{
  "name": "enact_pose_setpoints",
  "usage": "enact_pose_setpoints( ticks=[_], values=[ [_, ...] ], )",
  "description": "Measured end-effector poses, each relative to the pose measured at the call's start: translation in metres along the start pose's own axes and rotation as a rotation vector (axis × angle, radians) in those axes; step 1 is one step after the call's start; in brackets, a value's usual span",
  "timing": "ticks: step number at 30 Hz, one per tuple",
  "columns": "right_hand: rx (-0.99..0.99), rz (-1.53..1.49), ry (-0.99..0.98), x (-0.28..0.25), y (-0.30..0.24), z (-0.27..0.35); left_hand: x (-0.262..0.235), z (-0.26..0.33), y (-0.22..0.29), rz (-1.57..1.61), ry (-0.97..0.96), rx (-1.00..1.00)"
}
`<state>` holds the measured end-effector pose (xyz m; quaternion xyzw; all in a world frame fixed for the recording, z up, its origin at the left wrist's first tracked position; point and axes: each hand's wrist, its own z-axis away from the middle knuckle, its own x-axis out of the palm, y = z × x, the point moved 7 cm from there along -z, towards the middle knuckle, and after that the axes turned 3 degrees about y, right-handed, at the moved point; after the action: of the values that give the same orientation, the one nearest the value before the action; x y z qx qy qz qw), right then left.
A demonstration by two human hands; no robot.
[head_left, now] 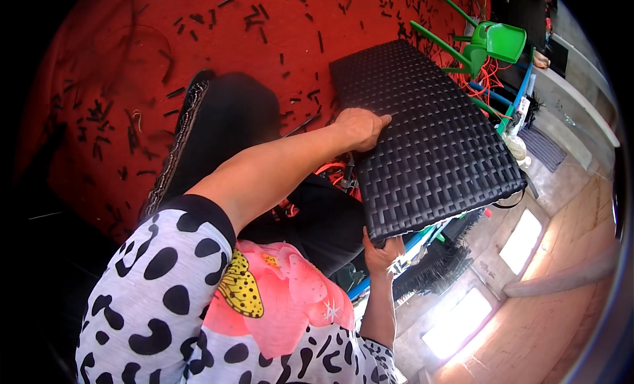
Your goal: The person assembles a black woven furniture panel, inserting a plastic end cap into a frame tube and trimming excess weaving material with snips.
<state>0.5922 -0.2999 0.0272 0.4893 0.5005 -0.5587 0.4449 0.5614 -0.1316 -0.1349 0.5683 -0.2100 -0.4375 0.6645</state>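
Note:
A black woven panel, like wicker furniture, slants across the space in front of me, with pale material along its lower edge. My left hand reaches across to the panel's left side and rests on the weave. Its fingers are curled, with one digit stretched along the surface; whatever lies inside them is hidden. Under the panel's near corner, my right hand is closed on it, thumb at the left of the corner and the other fingers partly out of sight.
Dark short scraps litter the red floor covering. Behind the panel stands a green plastic chair, with orange-red cords tangled near it. Bristly black strands lie by a blue bar beyond my right hand. My bent knee rises at left.

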Motion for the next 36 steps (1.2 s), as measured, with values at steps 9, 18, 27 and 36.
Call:
enact_pose_setpoints(
  ticks=[9,18,27,36],
  values=[
    [-0.032,0.027,0.017,-0.001,0.000,0.004,0.004,0.006,0.001,-0.011,-0.026,0.041],
    [-0.050,0.027,0.017,-0.004,0.002,0.006,0.004,0.013,0.008,-0.013,-0.029,0.069],
    [-0.040,0.040,0.000,-0.006,0.002,0.007,0.006,0.014,0.010,0.002,-0.026,0.077],
    [-0.038,0.028,-0.007,-0.006,0.002,0.010,0.007,0.015,0.010,0.011,-0.018,0.053]
  ],
)
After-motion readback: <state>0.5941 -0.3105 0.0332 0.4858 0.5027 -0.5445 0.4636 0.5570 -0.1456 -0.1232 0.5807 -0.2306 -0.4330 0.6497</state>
